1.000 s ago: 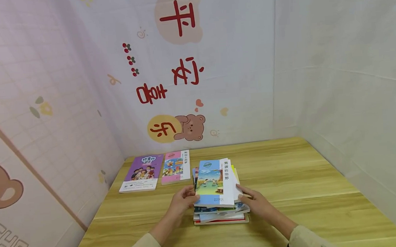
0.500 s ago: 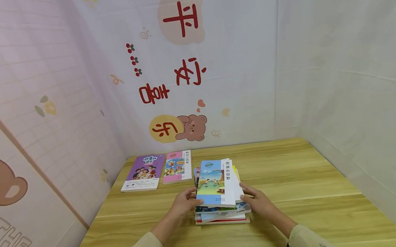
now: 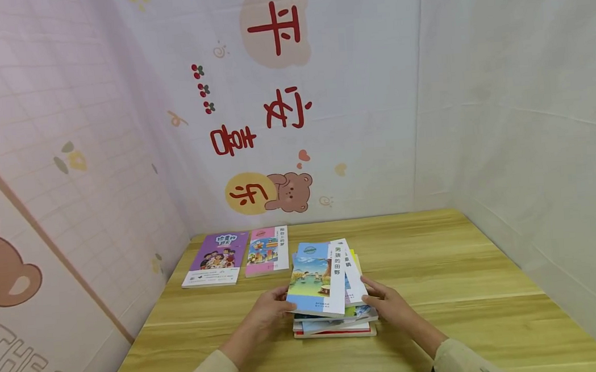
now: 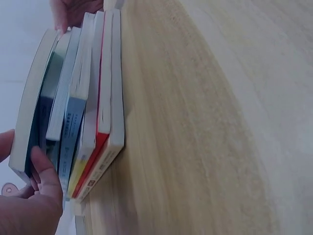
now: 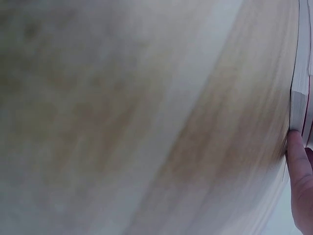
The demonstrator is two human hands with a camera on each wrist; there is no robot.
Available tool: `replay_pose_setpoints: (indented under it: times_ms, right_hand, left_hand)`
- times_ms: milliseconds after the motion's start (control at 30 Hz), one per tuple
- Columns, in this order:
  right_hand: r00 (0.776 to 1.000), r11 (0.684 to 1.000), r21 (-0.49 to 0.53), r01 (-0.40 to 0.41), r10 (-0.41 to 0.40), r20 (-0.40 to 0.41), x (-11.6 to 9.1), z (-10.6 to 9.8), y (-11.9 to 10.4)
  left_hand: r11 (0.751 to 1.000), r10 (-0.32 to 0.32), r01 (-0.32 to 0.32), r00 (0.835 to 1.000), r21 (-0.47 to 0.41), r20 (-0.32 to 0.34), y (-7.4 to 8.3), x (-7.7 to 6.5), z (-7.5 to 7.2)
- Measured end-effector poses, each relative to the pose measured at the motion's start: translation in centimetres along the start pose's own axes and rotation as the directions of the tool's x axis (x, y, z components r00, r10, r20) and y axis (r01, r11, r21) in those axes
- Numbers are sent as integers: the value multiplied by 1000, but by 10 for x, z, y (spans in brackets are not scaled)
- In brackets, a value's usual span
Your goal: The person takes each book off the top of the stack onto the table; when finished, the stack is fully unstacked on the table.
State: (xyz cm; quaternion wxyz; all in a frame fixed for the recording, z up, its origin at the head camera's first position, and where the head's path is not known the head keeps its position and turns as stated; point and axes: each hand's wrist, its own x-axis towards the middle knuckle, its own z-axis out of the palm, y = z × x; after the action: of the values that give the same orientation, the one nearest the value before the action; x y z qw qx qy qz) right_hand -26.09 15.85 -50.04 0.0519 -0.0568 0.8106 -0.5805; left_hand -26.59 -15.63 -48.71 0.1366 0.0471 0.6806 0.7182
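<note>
My left hand pinches the left edge of a paperback book with a blue, yellow and white cover. That book lies tilted and shifted left on top of a stack of books. In the left wrist view, the thumb and fingers grip the end of this top book, which leans slightly away from the others. My right hand touches the stack's right side, beside a second white-edged book now partly uncovered. In the right wrist view, a straight finger meets the pages of a book.
Two books lie flat at the table's back left: a purple one and a pink one. The wooden table extends on both sides of the stack. A printed cloth wall rises behind it.
The top book has slid left and turned a little with my left hand, baring more of the book beneath. My right hand has stayed at the stack's right side.
</note>
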Motion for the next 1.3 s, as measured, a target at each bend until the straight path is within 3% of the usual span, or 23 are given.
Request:
replay_pose_setpoints:
  times_ms: [200,667,967,1300]
  right_hand:
    - [1000,1000,12,-24,24,15,-1,-1,0]
    - [999,1000,-1,-27,27,18,0,-2,3]
    - [999,999,-19,-42,43,10,-2,-2,0]
    - [999,999,-10,-42,42,4,-1,-1,2]
  left_hand:
    - [996,2,-4,1000,-87,-27,-1,-4,-7]
    - [989,-27,22,999,-149,-38,3,-12,-19]
    - [974,30,-34,999,-224,-20,5,-19,-29]
    - [964,77,-79,997,-252,-19,8,-31,-55]
